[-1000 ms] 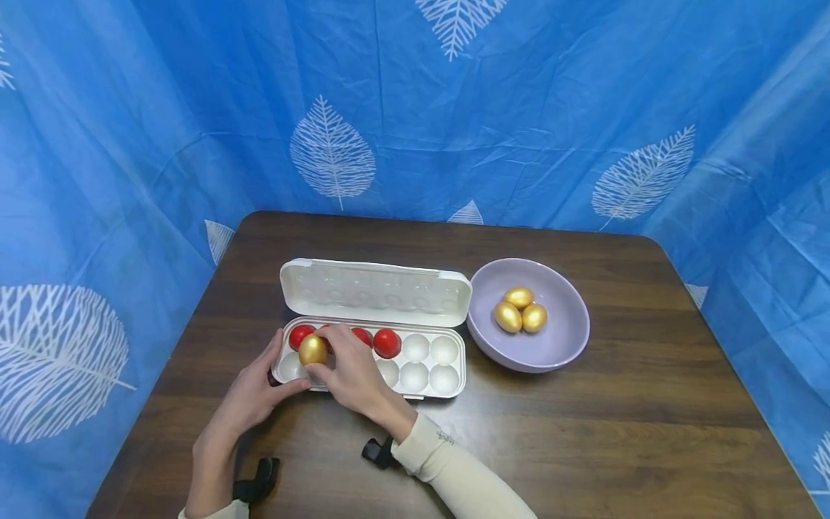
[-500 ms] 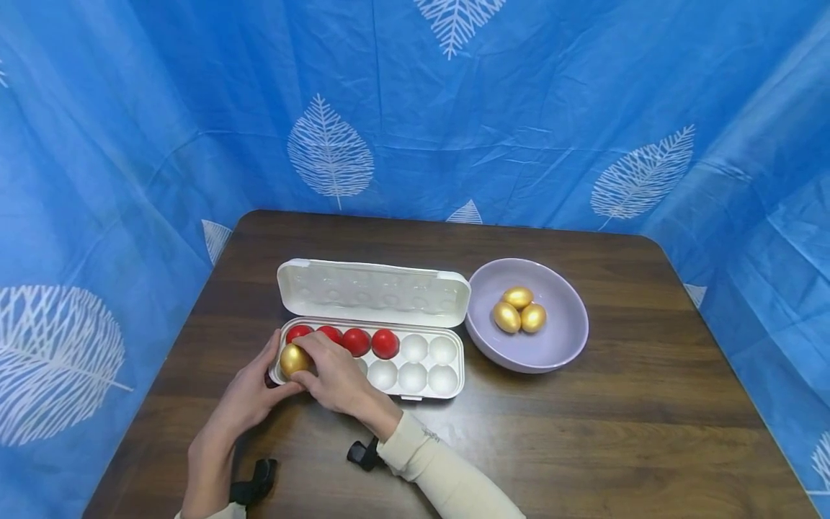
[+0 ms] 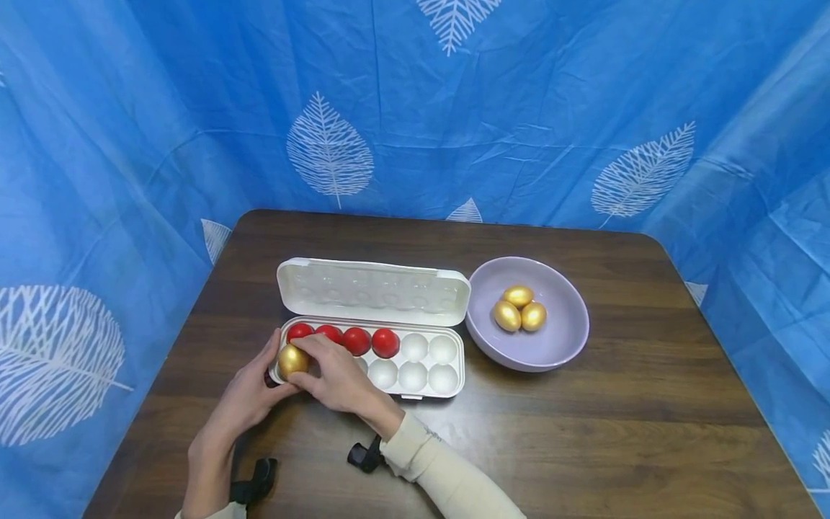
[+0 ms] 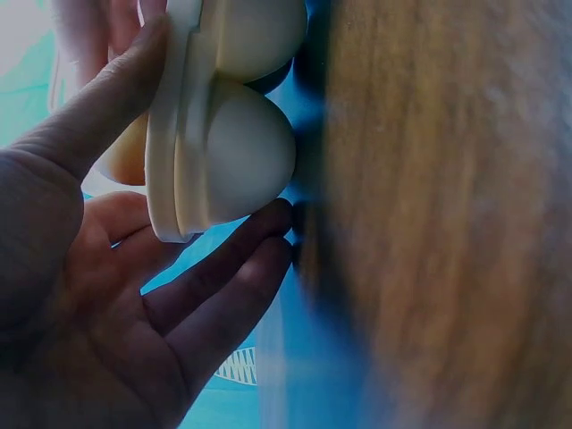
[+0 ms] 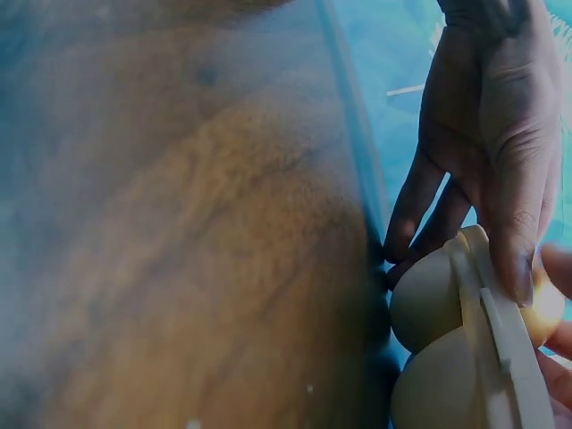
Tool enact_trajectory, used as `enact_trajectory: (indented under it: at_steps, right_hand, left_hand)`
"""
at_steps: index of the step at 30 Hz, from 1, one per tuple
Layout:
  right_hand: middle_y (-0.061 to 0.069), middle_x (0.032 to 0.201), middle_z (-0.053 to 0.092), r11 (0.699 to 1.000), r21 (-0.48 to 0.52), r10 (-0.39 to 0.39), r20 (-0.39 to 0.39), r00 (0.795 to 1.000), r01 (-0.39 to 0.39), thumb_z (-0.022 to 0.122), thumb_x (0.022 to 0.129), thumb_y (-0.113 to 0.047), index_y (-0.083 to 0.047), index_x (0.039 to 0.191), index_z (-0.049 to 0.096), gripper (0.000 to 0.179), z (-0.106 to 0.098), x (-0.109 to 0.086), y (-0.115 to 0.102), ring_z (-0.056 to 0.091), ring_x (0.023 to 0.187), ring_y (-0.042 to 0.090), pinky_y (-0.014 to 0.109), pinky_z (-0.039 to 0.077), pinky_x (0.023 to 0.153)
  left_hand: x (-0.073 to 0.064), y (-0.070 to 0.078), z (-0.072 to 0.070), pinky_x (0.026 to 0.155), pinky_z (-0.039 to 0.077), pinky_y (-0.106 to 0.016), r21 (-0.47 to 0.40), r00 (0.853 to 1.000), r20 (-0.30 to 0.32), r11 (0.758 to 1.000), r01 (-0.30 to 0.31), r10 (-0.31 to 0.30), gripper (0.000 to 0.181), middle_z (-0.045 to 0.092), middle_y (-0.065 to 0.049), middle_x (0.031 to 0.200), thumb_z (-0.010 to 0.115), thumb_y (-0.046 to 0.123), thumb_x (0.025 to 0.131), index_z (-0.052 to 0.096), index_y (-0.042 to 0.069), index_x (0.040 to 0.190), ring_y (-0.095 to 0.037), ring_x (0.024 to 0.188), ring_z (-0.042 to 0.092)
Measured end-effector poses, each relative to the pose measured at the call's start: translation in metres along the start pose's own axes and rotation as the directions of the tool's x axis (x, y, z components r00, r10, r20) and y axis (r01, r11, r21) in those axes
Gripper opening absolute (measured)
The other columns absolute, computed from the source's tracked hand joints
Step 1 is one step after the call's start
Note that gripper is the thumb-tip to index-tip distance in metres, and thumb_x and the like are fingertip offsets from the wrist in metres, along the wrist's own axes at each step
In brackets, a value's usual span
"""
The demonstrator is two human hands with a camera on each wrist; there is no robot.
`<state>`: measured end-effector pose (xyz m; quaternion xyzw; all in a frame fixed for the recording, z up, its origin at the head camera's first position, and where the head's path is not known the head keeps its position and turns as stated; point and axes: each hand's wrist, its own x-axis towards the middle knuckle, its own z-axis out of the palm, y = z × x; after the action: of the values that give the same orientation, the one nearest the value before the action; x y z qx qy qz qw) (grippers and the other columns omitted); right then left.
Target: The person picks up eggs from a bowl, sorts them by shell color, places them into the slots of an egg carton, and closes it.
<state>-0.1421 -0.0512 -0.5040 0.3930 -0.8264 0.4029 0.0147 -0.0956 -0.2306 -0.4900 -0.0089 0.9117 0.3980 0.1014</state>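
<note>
A white egg carton [image 3: 412, 377] lies on the table with its lid [image 3: 372, 294] raised toward the back. My left hand [image 3: 245, 395] holds the carton's left end, thumb over the front rim [image 4: 170, 134] and other fingers around the end. In the front left cup sits a golden egg [image 3: 293, 362], which my right hand [image 3: 338, 378] still pinches between thumb and fingers. Several red eggs [image 3: 385, 343] fill the back row from the left. From the right wrist, the golden egg [image 5: 543, 308] shows just above the carton's rim. My right fingers partly hide the front row.
A lilac bowl [image 3: 564, 331] with 3 golden eggs [image 3: 519, 308] stands right of the carton, close to its lid. Dark wood tabletop [image 3: 616, 404] extends to the right and front. A blue leaf-print cloth [image 3: 532, 108] hangs behind and at both sides.
My right hand has carried the golden egg left and down into the front left cup. The left hand has stayed on the carton's end.
</note>
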Motion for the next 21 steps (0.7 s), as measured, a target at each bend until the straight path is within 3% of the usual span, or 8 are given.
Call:
enact_trajectory:
  at_steps: [9, 13, 21]
  right_hand:
    - [-0.002, 0.110, 0.068, 1.000, -0.027, -0.015, -0.086, 0.996, 0.013, 0.077, 0.087, -0.016, -0.009, 0.115, 0.069, 0.031, 0.0087, 0.0083, -0.0030, 0.059, 0.097, 0.003, 0.009, 0.042, 0.091]
    - [-0.003, 0.106, 0.069, 0.999, -0.032, 0.015, -0.082, 0.997, -0.017, 0.076, 0.087, -0.015, -0.010, 0.110, 0.072, 0.024, 0.0104, 0.0083, -0.0038, 0.057, 0.091, 0.002, 0.007, 0.043, 0.085]
    - [-0.002, 0.107, 0.070, 1.000, -0.003, 0.024, -0.057, 0.998, -0.024, 0.075, 0.089, -0.015, -0.009, 0.112, 0.073, 0.024, 0.0100, 0.0069, -0.0033, 0.058, 0.092, 0.002, 0.008, 0.043, 0.088]
  left_hand:
    - [0.0005, -0.0013, 0.0005, 0.110, 0.024, -0.063, 0.011, 1.000, -0.004, 1.000, 0.006, -0.006, 0.104, 0.014, -0.026, 0.160, 0.077, 0.036, 0.085, 0.009, 0.001, 0.157, -0.050, 0.142, 0.020]
    - [0.0008, -0.0008, 0.0011, 0.109, 0.026, -0.063, 0.005, 1.000, -0.001, 1.000, 0.001, -0.001, 0.103, 0.013, -0.026, 0.160, 0.077, 0.034, 0.086, 0.010, 0.001, 0.157, -0.049, 0.143, 0.019]
    - [0.0000, -0.0005, 0.0002, 0.109, 0.026, -0.063, -0.005, 1.000, 0.001, 1.000, 0.010, -0.010, 0.104, 0.013, -0.026, 0.160, 0.075, 0.042, 0.086, 0.009, 0.002, 0.157, -0.049, 0.143, 0.019]
